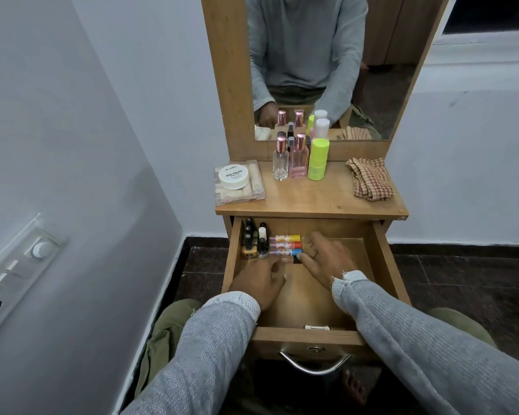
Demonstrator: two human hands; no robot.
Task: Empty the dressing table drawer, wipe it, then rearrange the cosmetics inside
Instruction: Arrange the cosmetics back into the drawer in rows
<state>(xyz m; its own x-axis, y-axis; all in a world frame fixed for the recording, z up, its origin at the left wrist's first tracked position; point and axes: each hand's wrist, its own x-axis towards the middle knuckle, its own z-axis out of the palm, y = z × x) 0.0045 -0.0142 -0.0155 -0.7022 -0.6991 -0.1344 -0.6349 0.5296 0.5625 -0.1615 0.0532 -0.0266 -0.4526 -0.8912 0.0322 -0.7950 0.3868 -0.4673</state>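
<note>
- Both hands are reaching into the drawer (384, 265).
- Left hand (259, 280) and right hand (327, 259), fingers loosely spread, are touching a clear tube (289, 259) between them.
- Three tubes (285, 244) are lying just beyond.

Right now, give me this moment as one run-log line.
stage: rearranging | drawer: open | left hand, right hand: placing clear tube beside lip balms | bottles, cloth: on top

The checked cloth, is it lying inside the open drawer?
No, the checked cloth lies crumpled on the tabletop, at its right side, above the open drawer.
</note>
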